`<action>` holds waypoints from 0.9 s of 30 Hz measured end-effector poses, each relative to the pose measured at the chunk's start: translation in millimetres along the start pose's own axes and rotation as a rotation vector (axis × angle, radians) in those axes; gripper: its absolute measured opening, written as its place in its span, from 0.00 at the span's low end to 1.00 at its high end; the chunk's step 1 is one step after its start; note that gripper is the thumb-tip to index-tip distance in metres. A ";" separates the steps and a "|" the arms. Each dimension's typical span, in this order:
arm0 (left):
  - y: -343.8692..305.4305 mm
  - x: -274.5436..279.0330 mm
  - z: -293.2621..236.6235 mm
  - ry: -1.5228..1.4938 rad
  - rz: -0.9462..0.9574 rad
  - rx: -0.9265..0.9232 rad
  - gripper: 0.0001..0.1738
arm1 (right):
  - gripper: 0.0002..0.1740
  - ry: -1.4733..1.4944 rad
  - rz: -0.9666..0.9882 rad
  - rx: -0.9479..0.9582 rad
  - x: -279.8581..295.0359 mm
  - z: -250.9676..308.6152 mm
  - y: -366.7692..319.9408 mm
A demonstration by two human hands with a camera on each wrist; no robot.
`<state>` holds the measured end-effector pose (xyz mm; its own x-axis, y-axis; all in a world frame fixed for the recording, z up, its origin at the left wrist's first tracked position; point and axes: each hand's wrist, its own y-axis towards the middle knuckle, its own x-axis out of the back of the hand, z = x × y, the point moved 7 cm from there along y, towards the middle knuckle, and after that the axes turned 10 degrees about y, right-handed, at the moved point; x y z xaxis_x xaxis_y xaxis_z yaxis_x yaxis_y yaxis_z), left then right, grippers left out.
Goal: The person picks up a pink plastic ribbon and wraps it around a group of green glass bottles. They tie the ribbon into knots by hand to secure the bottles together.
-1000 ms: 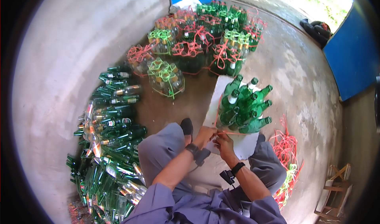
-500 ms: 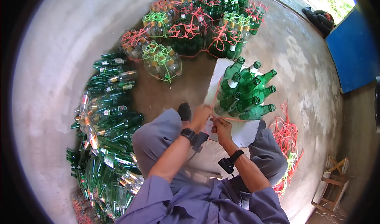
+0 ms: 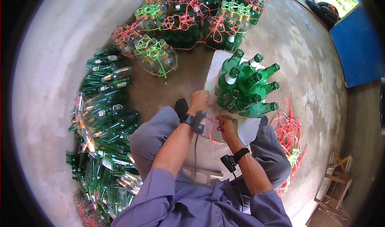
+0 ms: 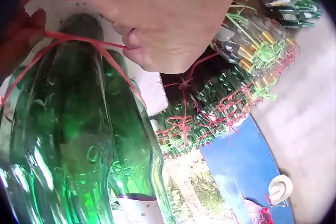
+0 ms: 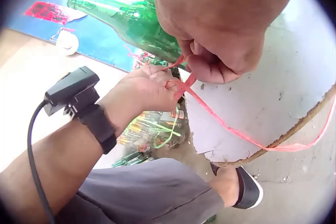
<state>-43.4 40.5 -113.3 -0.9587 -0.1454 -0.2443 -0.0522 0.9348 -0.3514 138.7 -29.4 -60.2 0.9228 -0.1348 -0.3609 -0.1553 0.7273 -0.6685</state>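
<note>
A cluster of green glass bottles (image 3: 244, 86) stands upright on a pale board (image 3: 248, 130), with red plastic string (image 4: 79, 37) round its lower part. To the left of the bottles my left hand (image 3: 199, 101) grips one length of the string, its fingers curled tight in the left wrist view. My right hand (image 3: 227, 127) pinches the string close to the bottles' near side. Between the hands the string runs taut across a bottle. A loose tail of string (image 5: 226, 124) hangs from the right hand over the board.
Loose bottles (image 3: 104, 146) lie piled along the left wall. Tied bundles of bottles (image 3: 154, 56) stand at the back. A heap of red string (image 3: 289, 134) lies right of my knee, and a small wooden frame (image 3: 335, 183) stands at the lower right.
My left hand has moved left, away from the right hand, drawing string with it. The right hand stays near the bottles' base. The head view has tilted down a little.
</note>
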 end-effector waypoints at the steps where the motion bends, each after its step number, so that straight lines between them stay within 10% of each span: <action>1: -11.3 -11.1 8.3 -0.467 -0.079 0.336 0.17 | 0.09 -0.013 0.013 0.017 0.0 2.0 0.2; 4: -9.8 -10.5 -1.1 -0.366 -0.144 0.191 0.18 | 0.09 -0.286 0.173 0.312 -1.7 9.2 4.7; 11: -14.6 -7.8 6.7 -0.670 -0.004 0.240 0.15 | 0.09 0.027 0.013 0.018 5.4 5.4 8.9; 19: -50.0 0.0 -35.9 0.200 -0.171 0.095 0.05 | 0.11 -0.044 0.075 0.040 5.4 1.6 8.0; 27: -63.7 -13.0 -34.6 0.314 -0.054 0.117 0.12 | 0.10 -0.099 0.079 0.080 2.3 -5.5 9.0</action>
<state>-37.3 -6.0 -56.5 -0.9957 -0.0693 0.0617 -0.0900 0.8824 -0.4618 137.4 -26.9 -70.6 0.9398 -0.0108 -0.3415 -0.2037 0.7847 -0.5854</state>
